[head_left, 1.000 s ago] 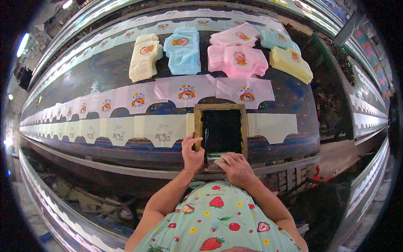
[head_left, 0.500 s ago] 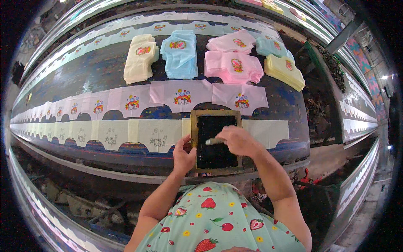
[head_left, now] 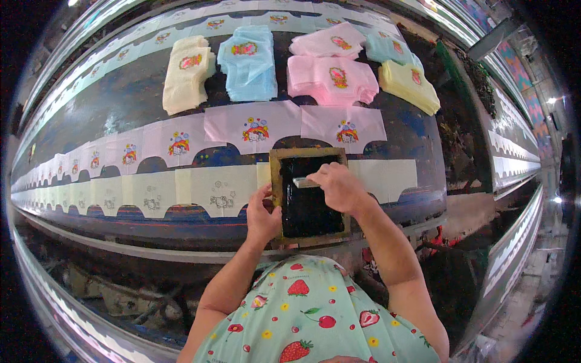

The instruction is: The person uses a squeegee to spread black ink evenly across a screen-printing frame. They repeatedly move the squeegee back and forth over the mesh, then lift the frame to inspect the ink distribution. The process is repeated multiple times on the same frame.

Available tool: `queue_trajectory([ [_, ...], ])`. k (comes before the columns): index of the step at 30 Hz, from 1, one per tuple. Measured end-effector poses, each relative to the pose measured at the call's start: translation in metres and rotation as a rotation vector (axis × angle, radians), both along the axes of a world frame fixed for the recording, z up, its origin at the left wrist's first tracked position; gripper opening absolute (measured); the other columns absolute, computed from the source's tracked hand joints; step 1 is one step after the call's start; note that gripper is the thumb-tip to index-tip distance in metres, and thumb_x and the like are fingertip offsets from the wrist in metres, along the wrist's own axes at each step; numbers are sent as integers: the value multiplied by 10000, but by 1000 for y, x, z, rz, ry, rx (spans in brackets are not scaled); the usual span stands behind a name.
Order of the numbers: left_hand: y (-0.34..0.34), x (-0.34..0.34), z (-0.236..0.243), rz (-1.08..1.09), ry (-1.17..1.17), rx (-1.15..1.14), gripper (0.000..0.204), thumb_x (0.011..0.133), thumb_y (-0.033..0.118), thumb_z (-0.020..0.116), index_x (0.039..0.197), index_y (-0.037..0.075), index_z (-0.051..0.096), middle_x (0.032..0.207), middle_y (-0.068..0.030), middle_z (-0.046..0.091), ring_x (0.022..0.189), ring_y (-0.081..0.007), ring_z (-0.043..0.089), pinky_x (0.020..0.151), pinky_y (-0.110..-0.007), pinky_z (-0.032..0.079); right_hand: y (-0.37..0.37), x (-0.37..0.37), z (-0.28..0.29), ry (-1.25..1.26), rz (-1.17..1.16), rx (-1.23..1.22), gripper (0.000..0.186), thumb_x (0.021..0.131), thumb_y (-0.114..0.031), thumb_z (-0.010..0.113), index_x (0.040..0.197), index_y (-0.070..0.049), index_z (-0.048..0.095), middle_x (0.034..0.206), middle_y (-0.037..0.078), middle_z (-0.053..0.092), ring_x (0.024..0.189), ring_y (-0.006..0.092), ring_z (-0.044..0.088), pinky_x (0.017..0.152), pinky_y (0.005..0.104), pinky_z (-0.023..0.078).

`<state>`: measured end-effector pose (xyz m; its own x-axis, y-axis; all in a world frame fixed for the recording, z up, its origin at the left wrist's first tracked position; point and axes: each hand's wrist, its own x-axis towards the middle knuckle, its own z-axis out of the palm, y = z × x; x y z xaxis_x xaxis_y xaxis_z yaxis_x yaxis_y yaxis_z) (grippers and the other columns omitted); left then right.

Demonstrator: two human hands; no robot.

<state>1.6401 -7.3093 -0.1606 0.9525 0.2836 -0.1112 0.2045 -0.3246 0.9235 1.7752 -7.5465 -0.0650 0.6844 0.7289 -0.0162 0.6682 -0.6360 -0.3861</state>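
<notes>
A small wooden screen-printing frame [head_left: 308, 152] with black ink across its mesh lies over the near row of pale yellow cut fabric pieces [head_left: 196, 187]. My left hand [head_left: 262, 216] grips the frame's left side, thumb and fingers at its edge. Inside the frame, my right hand [head_left: 339, 186] is closed round a squeegee [head_left: 304, 182], which sits on the inky mesh in the far half. Yellow pieces left of the frame carry thin dark outline drawings; the piece at its right [head_left: 387, 178] shows no print. The fabric directly beneath the frame is mostly hidden.
Behind lies a row of pink pieces [head_left: 278, 118] with colourful rainbow prints. Farther back stand stacks of printed fabric: cream [head_left: 187, 81], blue [head_left: 249, 75], pink [head_left: 333, 88] and yellow [head_left: 408, 91]. The dark table's near edge [head_left: 200, 255] runs in front of me; more long tables flank it.
My right hand has moved the squeegee away from me, toward the frame's far end. The left hand stays on the frame's left side. The whole view has shifted slightly.
</notes>
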Motion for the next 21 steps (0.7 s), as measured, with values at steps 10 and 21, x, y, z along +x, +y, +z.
queue_trajectory([
  [10, 0, 1, 0, -30, -122, 102, 743, 893, -108, 764, 1594, 48, 573, 1429, -196, 660, 1136, -302, 751, 964, -411, 643, -11, -103, 4, 40, 6, -60, 488, 860, -12, 699, 1335, -76, 792, 1195, 119, 720, 1157, 365, 652, 1030, 521, 521],
  [21, -19, -19, -12, 12, -279, 260, 746, 847, -58, 749, 1571, 62, 617, 1542, -236, 639, 1450, -441, 582, 1260, -499, 460, -34, -167, -15, 10, -90, 116, 483, 899, -142, 819, 1379, -103, 778, 1382, 133, 682, 1336, 372, 635, 1139, 528, 497],
])
